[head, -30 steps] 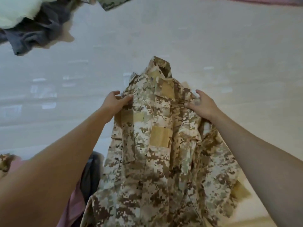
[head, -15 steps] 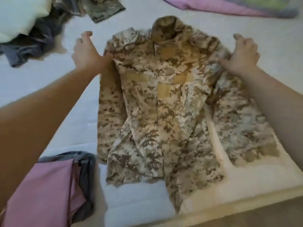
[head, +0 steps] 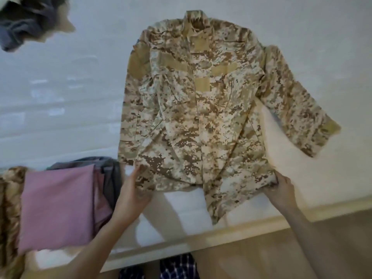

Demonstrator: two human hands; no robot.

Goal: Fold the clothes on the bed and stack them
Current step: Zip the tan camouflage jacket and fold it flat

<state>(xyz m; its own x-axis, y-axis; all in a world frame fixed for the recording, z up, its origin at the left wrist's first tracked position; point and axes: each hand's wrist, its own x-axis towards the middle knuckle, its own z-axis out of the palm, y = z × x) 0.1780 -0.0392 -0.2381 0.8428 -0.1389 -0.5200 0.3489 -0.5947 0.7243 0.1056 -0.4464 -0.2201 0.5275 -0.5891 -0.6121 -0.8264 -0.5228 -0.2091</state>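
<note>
Jacket (head: 193,109) lay spread face-up on the bed (head: 70,97), hem toward the near edge. Left hand (head: 133,191) appeared to pinch the hem's left corner; right hand (head: 281,191) gripped the right corner. Folded clothes (head: 58,208) sat at the near-left corner.

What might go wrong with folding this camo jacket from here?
The hem of the camouflage jacket lies close to the bed edge, so a tug from the left hand or right hand might drag it off. One sleeve splays out sideways and could bunch when folded.
</note>
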